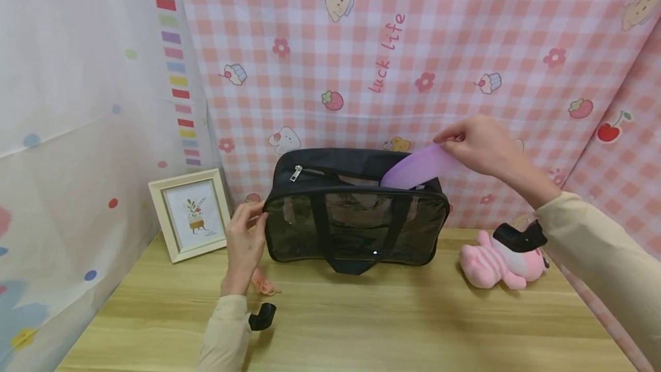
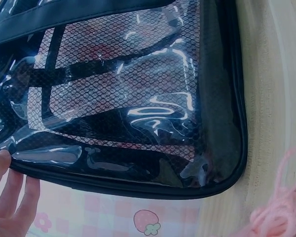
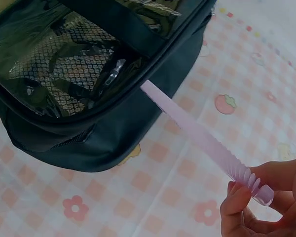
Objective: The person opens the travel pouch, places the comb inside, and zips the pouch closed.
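Nearest to us is the wooden surface (image 1: 361,326), and on it lies a small tangle of pink yarn (image 1: 265,285). On the right a pink plush toy (image 1: 490,263) is lying. The left hand (image 1: 245,237) pinches the left edge of the bag (image 1: 356,217), its thumb in front and its fingers behind. The bag stands upright; it is black, with a shiny see-through front, over which a dark strap handle hangs. Its top zipper is open. Above this opening, the right hand (image 1: 477,145) grips the comb (image 1: 420,168) by its upper end, between thumb and fingers. The comb is pale purple, with a curved back and fine teeth along the lower edge. It slants down to the opening; whether its tip is inside, we cannot tell. A cream picture frame (image 1: 193,217) stands left of the bag, and behind everything hangs a pink checked cloth (image 1: 361,45).
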`<state>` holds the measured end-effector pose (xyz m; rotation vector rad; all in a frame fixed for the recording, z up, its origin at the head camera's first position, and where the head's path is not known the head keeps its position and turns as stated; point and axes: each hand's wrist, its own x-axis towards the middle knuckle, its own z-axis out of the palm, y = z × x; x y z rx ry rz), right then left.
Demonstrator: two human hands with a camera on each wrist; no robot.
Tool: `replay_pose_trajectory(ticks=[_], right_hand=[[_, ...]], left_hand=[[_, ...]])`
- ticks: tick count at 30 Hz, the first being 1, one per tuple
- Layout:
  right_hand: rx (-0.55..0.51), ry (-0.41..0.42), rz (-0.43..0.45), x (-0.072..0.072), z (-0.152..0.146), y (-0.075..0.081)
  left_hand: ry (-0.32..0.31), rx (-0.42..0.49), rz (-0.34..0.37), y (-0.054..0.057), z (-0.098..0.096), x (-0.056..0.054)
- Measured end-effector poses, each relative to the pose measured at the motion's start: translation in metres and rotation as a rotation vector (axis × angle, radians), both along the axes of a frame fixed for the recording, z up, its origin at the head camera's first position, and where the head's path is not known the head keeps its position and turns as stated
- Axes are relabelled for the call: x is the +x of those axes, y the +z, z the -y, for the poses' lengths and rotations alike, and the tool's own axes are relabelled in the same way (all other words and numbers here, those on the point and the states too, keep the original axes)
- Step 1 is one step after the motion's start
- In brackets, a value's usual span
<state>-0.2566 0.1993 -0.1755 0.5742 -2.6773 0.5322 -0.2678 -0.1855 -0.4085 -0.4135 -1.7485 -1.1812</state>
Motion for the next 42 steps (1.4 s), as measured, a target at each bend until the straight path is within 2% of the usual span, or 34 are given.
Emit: replay_pose_trajectory(ticks=[4, 9, 15, 19, 21, 26, 30, 36, 42], right_hand=[[0.002, 0.037, 0.045, -0.007, 0.01, 0.0], [0.024, 0.049, 0.042, -0.011, 0.015, 0.0], [0.057, 0.087, 0.063, -0.017, 0.023, 0.003], [0.082, 0.118, 0.073, -0.024, 0.028, 0.003], [0.099, 0.126, 0.085, -0.028, 0.03, 0.002], [0.123, 0.126, 0.139, -0.034, 0.036, -0.001], [0.136, 0.136, 0.169, -0.039, 0.041, -0.001], [0.161, 0.119, 0.182, -0.048, 0.045, -0.006], [0.204, 0.156, 0.173, -0.054, 0.044, -0.017]], left_hand=[[0.009, 0.001, -0.013, 0.001, 0.001, 0.001], [-0.01, -0.002, -0.016, 0.002, 0.0, 0.002], [0.002, -0.009, 0.002, 0.002, 0.002, 0.001], [-0.004, -0.005, -0.013, 0.003, 0.003, 0.0], [-0.003, -0.003, -0.021, 0.006, 0.001, 0.003], [-0.006, -0.003, -0.004, 0.006, 0.0, 0.005], [-0.006, -0.001, -0.004, 0.002, 0.003, 0.001], [-0.013, -0.003, -0.025, 0.002, 0.003, 0.0], [-0.018, -0.002, -0.013, 0.002, 0.002, 0.001]])
